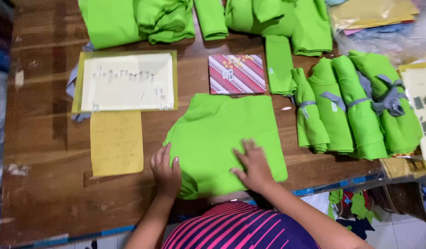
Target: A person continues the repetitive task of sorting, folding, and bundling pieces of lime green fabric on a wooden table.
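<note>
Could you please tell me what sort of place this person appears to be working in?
Probably a small garment workshop or packing room. Rolled green garments tied with grey strips lie beside stacks of folded green cloth on a wooden table, and both hands press flat a green shirt.

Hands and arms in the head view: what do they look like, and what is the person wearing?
Both arms are bare from the forearm down: no sleeves reach the wrists, and no gloves, rings, watch or bracelets show on the left hand or the right hand. The shirt is dark navy with pink stripes.
</note>
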